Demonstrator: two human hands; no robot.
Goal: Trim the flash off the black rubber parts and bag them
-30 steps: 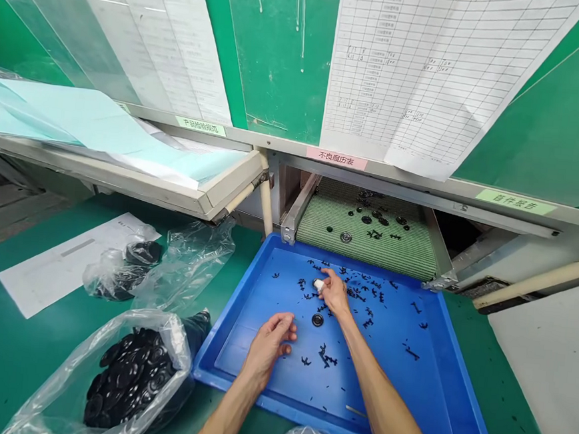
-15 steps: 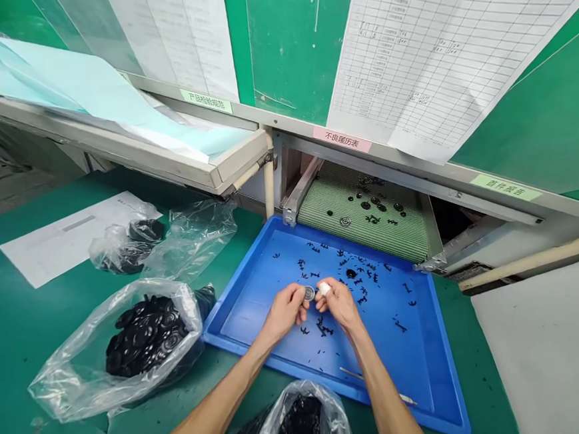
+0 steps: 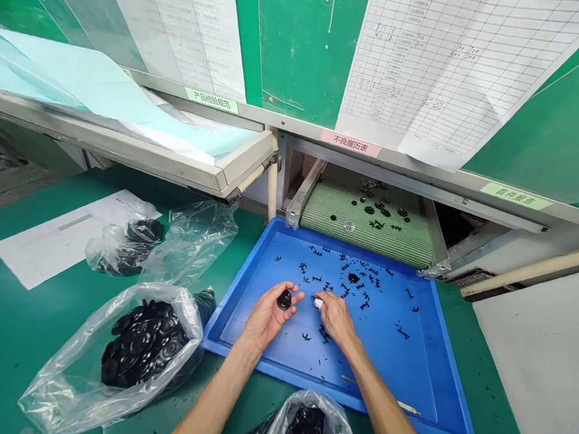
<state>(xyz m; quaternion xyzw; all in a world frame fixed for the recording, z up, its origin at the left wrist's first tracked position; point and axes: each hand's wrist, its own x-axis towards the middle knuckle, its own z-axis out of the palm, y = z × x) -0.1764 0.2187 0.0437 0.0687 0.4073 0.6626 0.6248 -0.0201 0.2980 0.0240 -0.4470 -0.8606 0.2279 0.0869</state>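
Above the blue tray (image 3: 244, 287), my left hand (image 3: 264, 315) holds a glossy black round disc (image 3: 284, 300) in its fingers, palm turned partly up. A short gap to the right of it, my right hand (image 3: 336, 317) is closed in a pinch. White covering (image 3: 318, 303) wraps one of its fingertips. Something small and dark shows at those fingertips, too small to name. Small black branched scraps (image 3: 366, 298) are scattered over the tray floor below both hands. Another black disc (image 3: 353, 278) lies among them.
A green conveyor belt (image 3: 368, 240) carrying black parts ends over the tray's far edge. Clear bags of black discs stand left (image 3: 146, 343) and in front (image 3: 302, 432). A pen-like tool (image 3: 409, 408) lies under my right forearm. Paper (image 3: 67, 239) lies far left.
My left hand has shifted left and opened its fingers somewhat, away from my right hand. The disc now shows its black face. My right hand has lowered slightly.
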